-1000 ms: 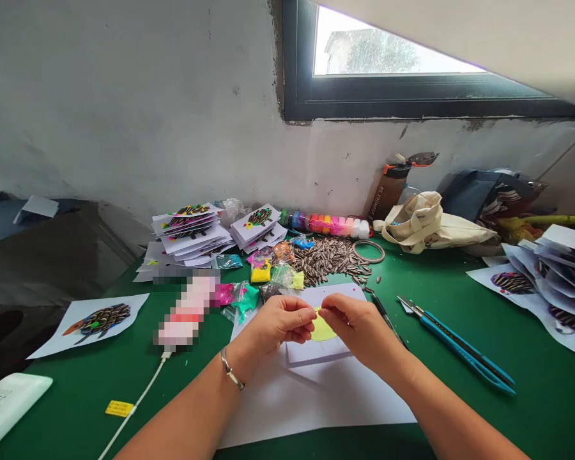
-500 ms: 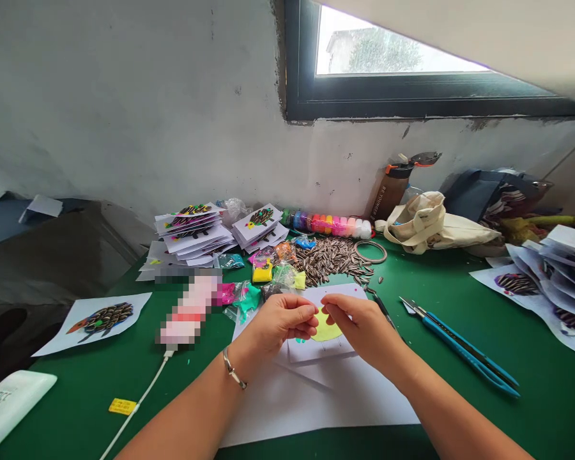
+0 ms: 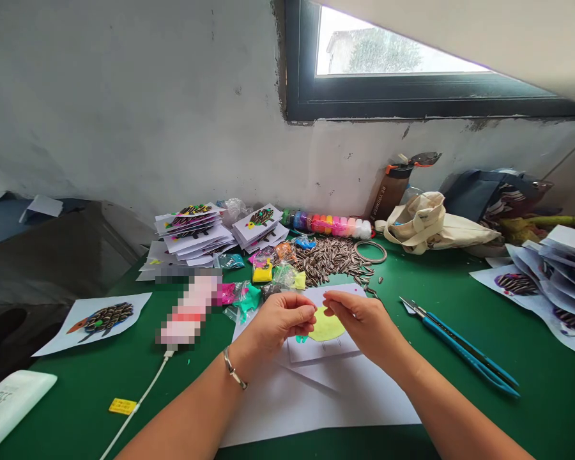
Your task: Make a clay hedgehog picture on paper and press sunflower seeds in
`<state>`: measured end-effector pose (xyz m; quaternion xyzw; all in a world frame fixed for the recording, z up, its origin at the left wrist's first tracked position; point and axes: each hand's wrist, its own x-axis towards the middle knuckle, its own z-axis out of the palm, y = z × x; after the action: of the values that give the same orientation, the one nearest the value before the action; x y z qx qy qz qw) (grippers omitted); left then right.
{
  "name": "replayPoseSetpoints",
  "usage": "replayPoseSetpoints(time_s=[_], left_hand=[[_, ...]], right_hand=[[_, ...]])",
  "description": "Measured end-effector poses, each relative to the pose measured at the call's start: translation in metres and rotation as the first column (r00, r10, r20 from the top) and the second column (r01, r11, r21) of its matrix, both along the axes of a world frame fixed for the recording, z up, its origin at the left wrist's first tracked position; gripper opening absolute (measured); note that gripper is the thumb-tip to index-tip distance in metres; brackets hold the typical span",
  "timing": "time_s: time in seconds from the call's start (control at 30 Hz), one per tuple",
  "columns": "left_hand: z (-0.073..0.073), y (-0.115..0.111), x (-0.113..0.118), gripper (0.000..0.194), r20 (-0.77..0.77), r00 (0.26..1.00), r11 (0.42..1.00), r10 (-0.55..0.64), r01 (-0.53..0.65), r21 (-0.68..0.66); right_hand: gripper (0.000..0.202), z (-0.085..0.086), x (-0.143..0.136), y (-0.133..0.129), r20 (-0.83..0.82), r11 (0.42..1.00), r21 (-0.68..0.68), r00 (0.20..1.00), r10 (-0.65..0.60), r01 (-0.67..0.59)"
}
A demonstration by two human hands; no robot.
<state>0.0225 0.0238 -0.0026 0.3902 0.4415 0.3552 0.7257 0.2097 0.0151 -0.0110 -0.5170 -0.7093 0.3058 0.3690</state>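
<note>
My left hand [image 3: 287, 317] and my right hand [image 3: 357, 316] hover close together above a white card [image 3: 311, 352]. Each has thumb and fingertips pressed together; whatever they pinch is hidden or too small to name. A yellow-green clay shape [image 3: 326, 327] lies on the card between and below the hands, with a bit of teal clay [image 3: 301, 339] at its left and short drawn lines under it. The card rests on a larger white sheet [image 3: 326, 402]. Behind the hands lies a heap of striped seeds [image 3: 328, 259].
Blue tweezers [image 3: 469, 351] lie right of the sheet. Card stacks [image 3: 196, 239] stand back left, with more cards [image 3: 556, 281] at right. Bagged clay [image 3: 262, 270], a tape ring [image 3: 370, 252], a bottle [image 3: 390, 191] and a cloth bag [image 3: 431, 223] are behind. A power bank [image 3: 14, 409] sits front left.
My right hand has shifted slightly right, and its fingertips are a little farther from the left hand's. More of the yellow-green shape shows. My left hand has barely moved.
</note>
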Motion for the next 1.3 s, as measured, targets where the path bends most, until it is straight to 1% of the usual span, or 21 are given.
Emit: replayPoseSetpoints(time_s=[0.07,0.17,0.27,0.4,0.5,0.57,0.67,0.8,0.87,0.93,1.03,1.2,1.3], left_hand=[[0.001,0.0,0.0,0.036,0.006,1.0,1.0,-0.004,0.004,-0.003],[0.0,0.001,-0.001,0.034,-0.018,0.999,0.999,-0.032,0.033,0.032],[-0.001,0.002,-0.001,0.036,-0.05,0.998,0.997,-0.037,0.04,0.06],[-0.003,0.002,-0.002,0.041,-0.057,0.998,0.998,-0.01,0.014,0.067],[-0.002,0.002,-0.001,0.037,-0.033,0.999,0.999,-0.005,0.006,0.049],[-0.002,0.001,-0.001,0.035,-0.01,1.0,1.0,0.003,-0.002,0.024],[-0.001,0.001,0.0,0.039,0.023,0.999,1.0,0.029,-0.029,-0.01],[0.0,0.001,-0.001,0.038,-0.014,1.0,1.0,0.003,-0.003,0.008],[0.0,0.002,-0.001,0.04,-0.048,0.999,1.0,-0.007,0.009,0.03],[-0.001,0.003,-0.002,0.042,-0.063,0.998,0.999,-0.006,0.009,0.048],[-0.003,0.003,-0.002,0.042,-0.056,0.998,0.998,-0.009,0.012,0.054],[-0.005,0.002,-0.001,0.034,0.021,0.999,0.999,-0.03,0.029,0.033],[-0.006,0.003,-0.002,0.034,0.011,1.0,0.999,-0.029,0.029,0.029]], right_hand=[[0.028,0.0,0.0,0.0,0.017,1.0,-0.018,1.0,0.015,-0.015],[0.029,0.003,0.0,-0.001,0.109,0.999,-0.029,0.994,0.031,-0.028],[0.031,0.006,0.001,-0.002,0.192,1.0,0.027,0.981,-0.001,-0.004],[0.022,0.007,0.001,-0.002,0.175,0.998,0.061,0.984,-0.016,0.006],[0.017,0.004,0.0,-0.002,0.131,0.999,0.044,0.991,0.009,-0.014],[0.02,0.002,0.0,-0.002,0.101,0.999,0.032,0.995,0.02,-0.023],[0.028,0.001,0.0,-0.002,0.091,0.999,0.015,0.995,0.04,-0.042],[0.028,0.004,0.0,-0.002,0.181,0.998,0.0,0.981,0.069,-0.07],[0.028,0.006,-0.001,-0.002,0.244,0.998,0.033,0.969,0.044,-0.053],[0.027,0.006,-0.001,-0.002,0.265,0.997,0.071,0.964,0.009,-0.029],[0.019,0.003,-0.001,-0.002,0.209,0.998,0.065,0.978,0.012,-0.026],[0.028,-0.006,-0.002,0.0,0.062,0.999,0.032,0.998,0.027,-0.029],[0.028,-0.005,-0.001,0.0,0.094,0.999,0.023,0.995,0.039,-0.041]])
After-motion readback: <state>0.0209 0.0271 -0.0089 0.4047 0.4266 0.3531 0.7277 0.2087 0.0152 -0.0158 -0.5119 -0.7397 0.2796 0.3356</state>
